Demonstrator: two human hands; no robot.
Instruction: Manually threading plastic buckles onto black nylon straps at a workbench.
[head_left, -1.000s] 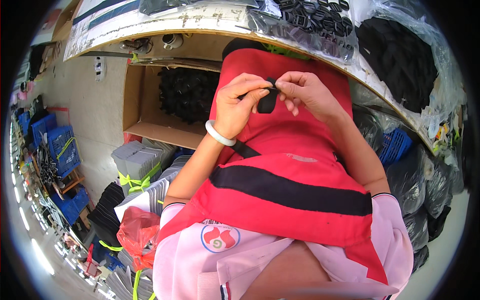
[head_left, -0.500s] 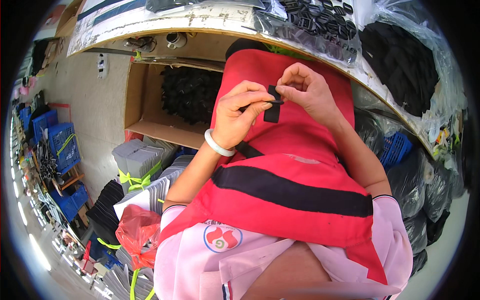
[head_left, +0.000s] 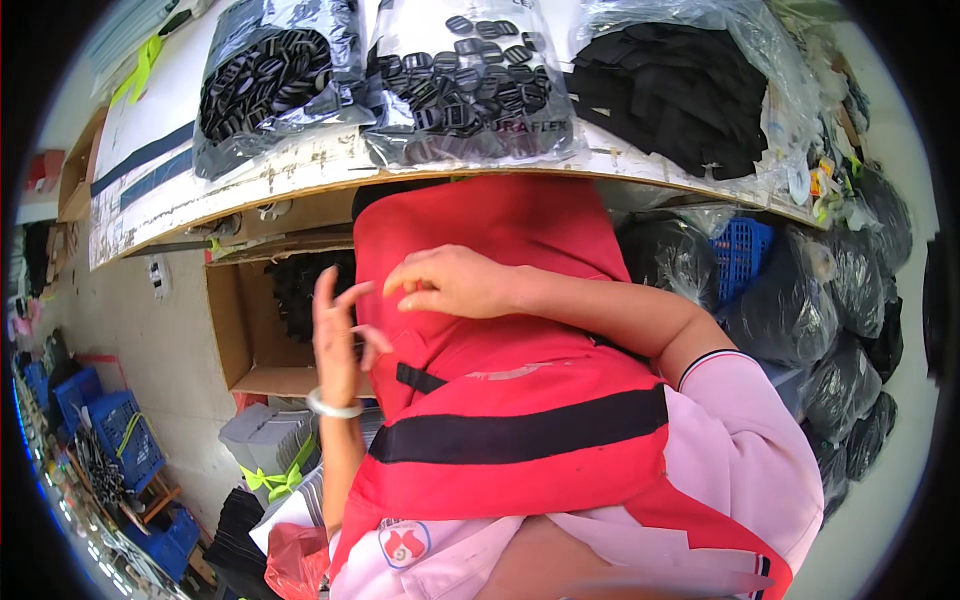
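Along the bench's (head_left: 150,222) near edge, a left buckle bag (head_left: 215,158) lay beside a middle buckle bag (head_left: 388,150), with strips (head_left: 150,165) toward the left end and a heap of fabric pieces (head_left: 675,95) toward the right corner. Below that edge, the apron (head_left: 500,235) came between a carton (head_left: 228,330) on the left, a pile (head_left: 298,300) inside it, and a crate (head_left: 742,250) on the right, beside stuffed bags (head_left: 785,310). A stack (head_left: 265,440) lay on the carton's near side, with a plastic bag (head_left: 297,560) nearer the wearer.

Left hand (head_left: 340,338) splayed; right hand (head_left: 458,281) loosely curled beside it.
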